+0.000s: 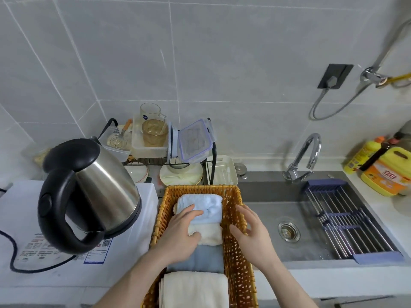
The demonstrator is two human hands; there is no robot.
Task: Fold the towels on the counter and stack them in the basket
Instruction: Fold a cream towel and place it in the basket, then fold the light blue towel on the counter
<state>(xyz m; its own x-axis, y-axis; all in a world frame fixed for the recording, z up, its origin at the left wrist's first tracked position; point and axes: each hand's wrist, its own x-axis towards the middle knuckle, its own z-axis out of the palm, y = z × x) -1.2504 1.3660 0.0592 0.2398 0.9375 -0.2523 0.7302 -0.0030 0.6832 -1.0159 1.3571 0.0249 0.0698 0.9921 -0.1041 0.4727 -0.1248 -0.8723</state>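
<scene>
An orange wicker basket [234, 245] stands on the counter beside the sink. Folded towels lie in it in a row: a light blue towel [205, 204] at the far end, a cream towel [211, 235], a grey-blue towel [200, 258] and a larger cream towel [195, 290] nearest me. My left hand [180, 232] lies on the light blue and cream towels, fingers fairly straight and thumb on the cream one. My right hand [251, 230] is spread open over the basket's right wall, touching the rim.
A steel kettle [89, 194] with a black handle and cord stands left of the basket. Behind is a dish rack [169, 152] with containers and plates. To the right lie the sink [289, 232], faucet [304, 158], a roll-up drying rack [347, 221] and yellow detergent bottles [387, 170].
</scene>
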